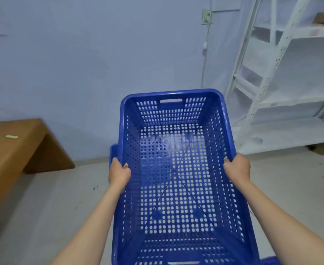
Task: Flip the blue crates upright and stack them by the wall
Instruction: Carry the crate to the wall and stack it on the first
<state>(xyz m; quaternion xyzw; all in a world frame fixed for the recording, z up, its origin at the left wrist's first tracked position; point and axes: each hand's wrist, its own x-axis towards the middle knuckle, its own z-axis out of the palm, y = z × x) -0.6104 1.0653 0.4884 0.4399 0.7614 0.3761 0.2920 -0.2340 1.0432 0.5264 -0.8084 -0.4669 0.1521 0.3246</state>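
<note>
Facing up, blue crate (176, 169) between left hand (119, 174) and right hand (237, 169) grips

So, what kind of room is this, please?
Probably a storeroom or stockroom: bare white metal shelving along the wall, a plain concrete floor, and a perforated blue crate held by both hands.

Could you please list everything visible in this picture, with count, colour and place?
Held crate: one, blue, perforated, open side up, centre, carried in the air.
Second crate: one, blue, only an edge showing behind the held crate's left side.
Wooden table: one, brown, left, against the wall.
Paper scrap: one, pale, on the table.
Shelving rack: one, white, right, by the wall.
Wall socket: one, pale, upper wall, cable hanging down.
Left hand: gripping the crate's left rim.
Right hand: gripping the right rim.
</note>
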